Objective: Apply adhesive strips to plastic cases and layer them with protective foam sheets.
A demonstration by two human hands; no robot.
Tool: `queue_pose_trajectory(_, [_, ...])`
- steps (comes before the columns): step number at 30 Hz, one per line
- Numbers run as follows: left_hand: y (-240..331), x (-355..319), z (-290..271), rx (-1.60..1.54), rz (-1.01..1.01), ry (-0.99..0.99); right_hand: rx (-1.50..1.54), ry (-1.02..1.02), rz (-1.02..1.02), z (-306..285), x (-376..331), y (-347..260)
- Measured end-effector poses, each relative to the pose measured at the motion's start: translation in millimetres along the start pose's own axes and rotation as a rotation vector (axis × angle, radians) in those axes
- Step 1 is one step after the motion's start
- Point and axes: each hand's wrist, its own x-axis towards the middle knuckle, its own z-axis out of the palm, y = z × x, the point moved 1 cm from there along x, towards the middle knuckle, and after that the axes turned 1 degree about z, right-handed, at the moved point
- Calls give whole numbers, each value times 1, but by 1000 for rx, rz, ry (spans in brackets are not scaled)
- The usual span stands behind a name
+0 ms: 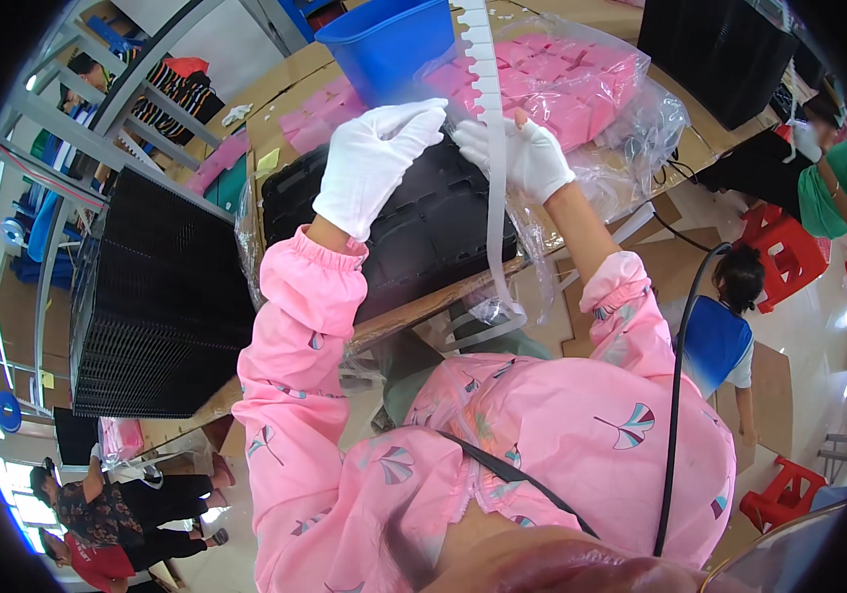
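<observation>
Both my hands wear white cotton gloves above a stack of black plastic trays point(433, 232) with moulded compartments. My left hand point(376, 163) is over the trays' left half, its fingers and thumb brought together; anything between the tips is too small to make out. My right hand point(522, 156) is at the trays' far right corner, fingers stretched out and the bare thumb tip pointing up. A long white strip point(495, 198) with a notched edge runs from the top, in front of my right fingers, and curls down near my lap.
Beyond the trays stand a blue plastic bin point(389, 49) and clear bags of pink foam pieces point(567, 84). Tall black tray stacks point(161, 296) rise at left and far right. A black cable point(675, 395) hangs at my right. Red stools point(784, 252) and other people are around.
</observation>
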Motion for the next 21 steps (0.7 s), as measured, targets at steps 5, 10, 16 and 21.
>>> queue_pose_trajectory(5, [-7, 3, -6, 33, -7, 8, 311, -392, 226, 10, -3, 30])
queue_pose_trajectory(10, [-4, -1, -17, 81, -22, 34, 110, -339, 41, 21, -10, 51])
queue_pose_trajectory(16, [1, 18, -37, 35, 183, 53, -439, 164, -163, 62, -20, 76])
queue_pose_trajectory(21, [10, 28, -44, 154, 135, 123, -523, 210, -235, 70, -17, 103])
